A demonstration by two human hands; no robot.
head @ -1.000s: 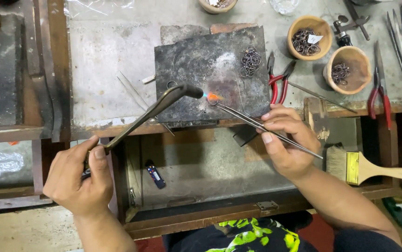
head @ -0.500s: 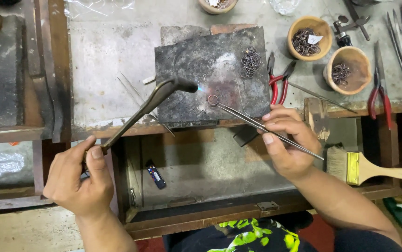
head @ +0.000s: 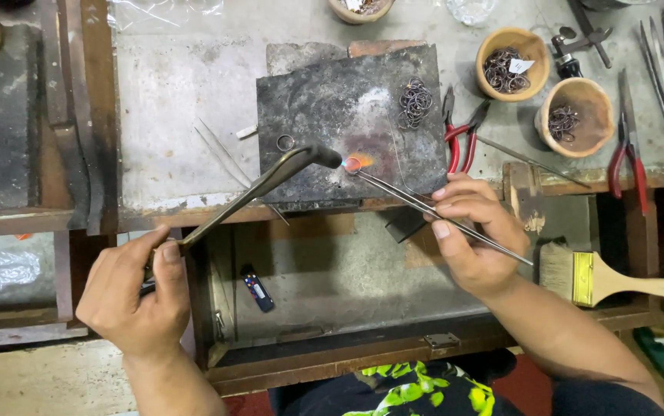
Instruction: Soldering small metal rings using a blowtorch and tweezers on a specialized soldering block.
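Both grips closed: left hand [head: 133,296] holds torch [head: 270,179], right hand [head: 474,239] tweezers [head: 424,206], tips meeting.

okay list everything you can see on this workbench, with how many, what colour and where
torch: one, brass-coloured, left hand, flame at its tip
tweezers: one, steel, right hand, tips at the flame
soldering block: one, charred grey, bench centre
loose rings: a pile, dark, on block's right side
single ring: one, grey, block's left edge
wooden bowls: two, tan, holding rings, upper right
red-handled pliers: one, right of block
brush: one, yellow and red handle, lower right
lighter: one, dark blue, in drawer
left hand: grips torch
right hand: pinches tweezers
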